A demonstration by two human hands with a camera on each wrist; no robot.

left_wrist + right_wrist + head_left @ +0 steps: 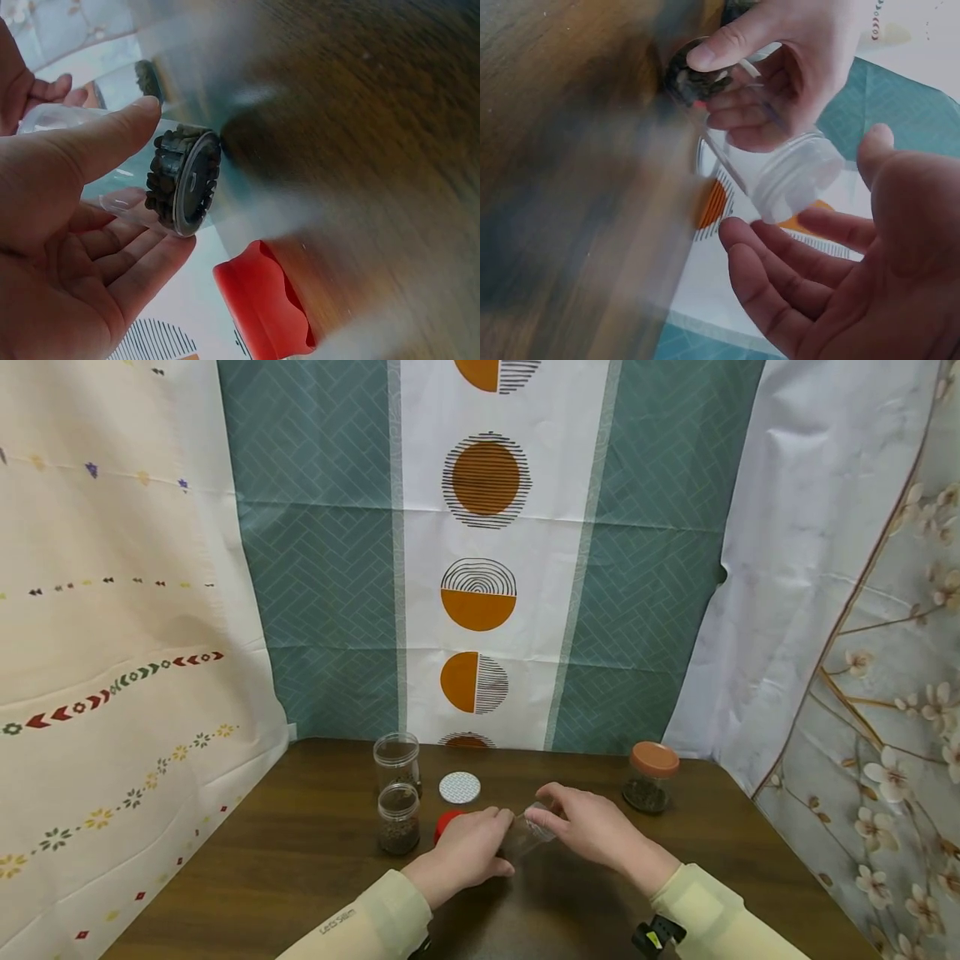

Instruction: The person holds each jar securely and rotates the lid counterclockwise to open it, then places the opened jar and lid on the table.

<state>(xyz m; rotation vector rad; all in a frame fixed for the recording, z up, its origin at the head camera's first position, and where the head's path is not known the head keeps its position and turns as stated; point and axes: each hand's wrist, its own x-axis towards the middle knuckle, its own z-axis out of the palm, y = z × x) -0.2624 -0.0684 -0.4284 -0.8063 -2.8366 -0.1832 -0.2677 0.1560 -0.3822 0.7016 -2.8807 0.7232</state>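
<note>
My left hand [468, 850] grips a clear jar [131, 161] tipped on a slant above the table, thumb on one side and fingers on the other. Dark pellets [166, 176] lie at the jar's base. The jar's other end [799, 178], threaded and cloudy-looking, points toward my right hand [592, 828]. That hand's fingers [769, 296] are spread loosely beside this end; whether a fingertip touches it I cannot tell. Beyond my left hand sits a red object with a wavy edge [262, 304], partly hidden in the head view.
Two clear jars without lids, one behind [396, 760] and one in front [398, 818], stand at the left with dark contents. A round patterned white disc [459, 787] lies near them. At the right stands a jar with an orange-brown lid [654, 760]. Curtains border the wooden table [315, 852].
</note>
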